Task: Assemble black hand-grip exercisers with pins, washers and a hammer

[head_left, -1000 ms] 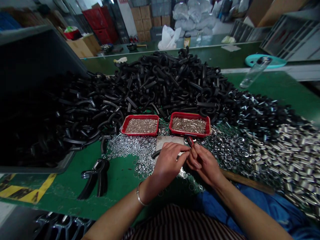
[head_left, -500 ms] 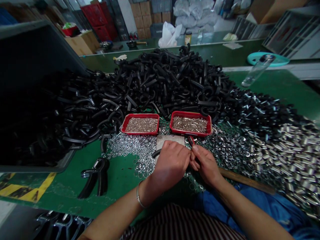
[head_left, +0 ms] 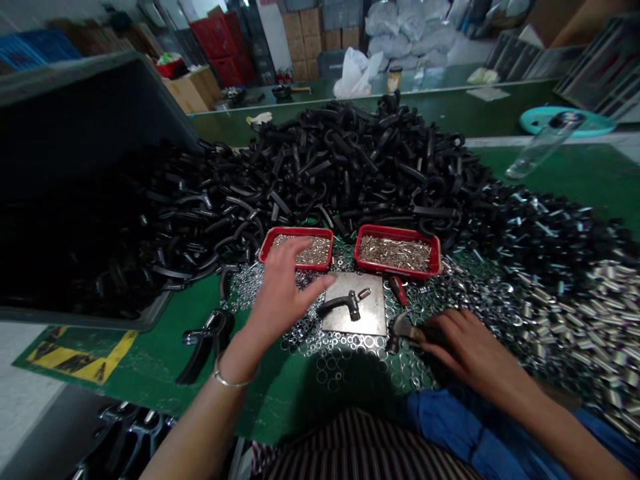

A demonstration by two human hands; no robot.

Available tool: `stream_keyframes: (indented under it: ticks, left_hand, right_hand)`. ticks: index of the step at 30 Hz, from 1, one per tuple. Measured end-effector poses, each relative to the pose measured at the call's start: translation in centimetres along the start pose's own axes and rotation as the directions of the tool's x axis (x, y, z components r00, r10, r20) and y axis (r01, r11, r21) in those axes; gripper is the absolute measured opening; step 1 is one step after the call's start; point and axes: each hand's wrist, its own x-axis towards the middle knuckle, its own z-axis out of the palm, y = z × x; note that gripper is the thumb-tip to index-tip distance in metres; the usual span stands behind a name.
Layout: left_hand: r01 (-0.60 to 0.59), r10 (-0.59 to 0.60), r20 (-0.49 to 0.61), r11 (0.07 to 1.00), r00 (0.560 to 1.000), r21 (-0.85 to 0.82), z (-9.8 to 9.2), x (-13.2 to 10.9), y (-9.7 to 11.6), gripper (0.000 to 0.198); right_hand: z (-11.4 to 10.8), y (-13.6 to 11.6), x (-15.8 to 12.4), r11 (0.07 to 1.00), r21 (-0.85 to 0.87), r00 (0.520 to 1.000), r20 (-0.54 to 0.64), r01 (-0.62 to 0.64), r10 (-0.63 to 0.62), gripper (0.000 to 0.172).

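Observation:
My left hand (head_left: 281,288) hovers with fingers spread over the near edge of the left red tray (head_left: 273,240) of small metal pins. My right hand (head_left: 460,343) lies low on the table, its fingers wrapped round the handle of a small hammer (head_left: 400,331). Between the hands sits a square metal plate (head_left: 367,313) with a black handle part (head_left: 343,305) standing on it. A red-handled tool (head_left: 399,291) lies just right of the plate. A second red tray (head_left: 435,253) of pins stands behind the plate.
A big heap of black plastic handles (head_left: 350,167) fills the table behind the trays. Steel rings (head_left: 340,347) are strewn around the plate, metal sleeves (head_left: 595,313) piled at right. An assembled black gripper (head_left: 205,343) lies at left near a dark bin (head_left: 75,200). A clear bottle (head_left: 543,143) lies far right.
The hands have parted. The left hand rose to the left red tray and opened; the right dropped to the hammer. The black part now stands uncovered on the plate.

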Motion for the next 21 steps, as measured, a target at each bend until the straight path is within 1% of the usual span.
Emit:
stream_keyframes:
  ticks: [1, 2, 3, 4, 5, 7, 9, 10, 12, 13, 15, 17, 18, 19, 21]
  left_hand:
    - [-0.008, 0.003, 0.094, 0.998, 0.996, 0.058, 1.5, -0.7, -0.7, 0.065]
    - [-0.023, 0.006, 0.190, 0.995, 0.982, 0.092, 3.1, -1.6, -1.3, 0.071]
    - [-0.035, 0.003, 0.257, 0.992, 0.966, 0.121, 4.8, -2.5, -1.6, 0.078]
    - [-0.043, -0.003, 0.300, 0.988, 0.954, 0.147, 6.3, -3.4, -1.8, 0.084]
    - [-0.048, -0.008, 0.317, 0.984, 0.948, 0.170, 7.6, -4.1, -2.0, 0.087]
    - [-0.044, -0.025, 0.319, 0.977, 0.947, 0.208, 9.2, -4.8, -2.2, 0.084]
    - [-0.028, -0.051, 0.321, 0.971, 0.946, 0.236, 9.7, -4.6, -2.4, 0.072]
    - [-0.019, -0.066, 0.328, 0.968, 0.943, 0.249, 9.7, -4.4, -2.5, 0.065]
    - [-0.008, -0.088, 0.339, 0.963, 0.937, 0.271, 9.6, -3.9, -2.7, 0.056]
    - [-0.006, -0.092, 0.342, 0.961, 0.935, 0.275, 9.6, -3.7, -2.7, 0.053]
    - [-0.006, -0.091, 0.343, 0.962, 0.935, 0.272, 9.6, -3.5, -2.8, 0.051]
    - [-0.012, -0.078, 0.338, 0.966, 0.938, 0.256, 9.7, -3.5, -2.7, 0.050]
    - [-0.012, -0.074, 0.335, 0.969, 0.939, 0.247, 9.8, -3.5, -2.7, 0.049]
    - [-0.007, -0.075, 0.333, 0.971, 0.940, 0.237, 9.9, -3.5, -2.7, 0.048]
    - [0.017, -0.091, 0.329, 0.975, 0.940, 0.221, 10.0, -3.6, -2.8, 0.046]
  right_hand:
    - [0.4, 0.8, -0.8, 0.996, -0.091, 0.999, 0.036, 0.015, -0.011, 0.025]
    - [0.7, 1.4, -1.5, 0.987, -0.157, 0.998, 0.060, 0.032, -0.023, 0.023]
    - [1.0, 1.8, -2.0, 0.978, -0.200, 0.997, 0.075, 0.051, -0.037, 0.022]
    - [1.2, 2.1, -2.2, 0.973, -0.221, 0.995, 0.083, 0.072, -0.055, 0.021]
    - [1.2, 2.3, -2.3, 0.971, -0.222, 0.994, 0.084, 0.087, -0.070, 0.021]
    - [0.7, 2.2, -2.0, 0.982, -0.173, 0.996, 0.062, 0.079, -0.069, 0.023]
    - [-0.2, 1.5, -1.2, 0.998, -0.068, 0.998, 0.057, 0.011, -0.008, 0.024]
    - [-0.7, 1.0, -0.5, 1.000, -0.008, 0.997, 0.072, -0.030, 0.031, 0.024]
    - [-1.4, -0.5, 1.0, 0.992, 0.089, 0.990, 0.110, -0.094, 0.084, 0.025]
    - [-1.7, -1.4, 1.9, 0.987, 0.119, 0.989, 0.110, -0.110, 0.097, 0.026]
    - [-1.7, -3.1, 3.6, 0.980, 0.158, 0.993, 0.048, -0.117, 0.111, 0.028]
    - [-1.0, -4.3, 5.0, 0.980, 0.169, 0.994, -0.028, -0.101, 0.107, 0.030]
    - [-0.3, -4.6, 5.5, 0.982, 0.158, 0.993, -0.040, -0.100, 0.108, 0.030]
    - [0.5, -4.6, 5.9, 0.984, 0.139, 0.993, -0.024, -0.109, 0.113, 0.029]
    - [2.0, -3.8, 6.4, 0.982, 0.127, 0.988, 0.088, -0.141, 0.130, 0.029]
